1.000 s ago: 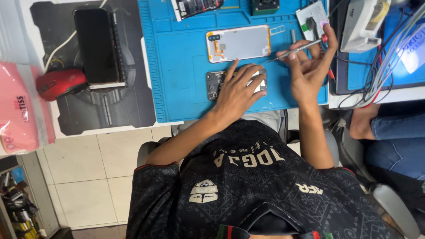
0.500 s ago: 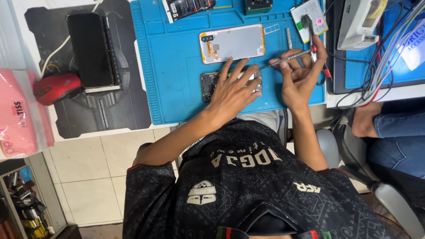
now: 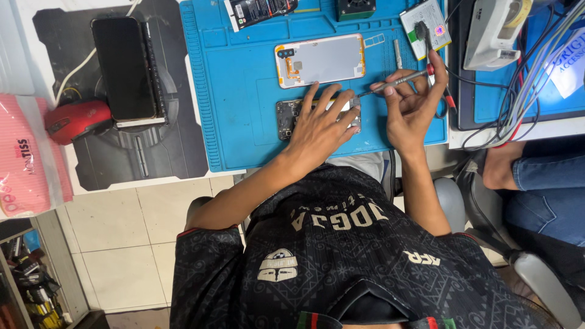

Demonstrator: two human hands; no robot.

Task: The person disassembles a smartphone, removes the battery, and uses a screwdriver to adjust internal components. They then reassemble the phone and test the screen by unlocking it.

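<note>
Pressing the opened phone (image 3: pixel 286 116) flat with the left hand (image 3: pixel 320 125), keep the right hand's (image 3: pixel 411 106) grip clamped steady on the screwdriver (image 3: pixel 396 81).

Bright, even overhead light, soft shadows, sharp focus, slight wide-angle bending at edges.

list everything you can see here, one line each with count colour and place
opened phone: 1, dark, on the mat under the left hand
phone back cover: 1, white, mat centre
screwdriver: 1, metal with red end, in the right hand
work mat: 1, blue, on the desk
dark phone: 1, black, on the grey pad at left
mouse: 1, red, beside the grey pad
tissue pack: 1, pink, far left
cables: several, mixed colours, right
left hand: pressing the opened phone
right hand: gripping the screwdriver
</note>
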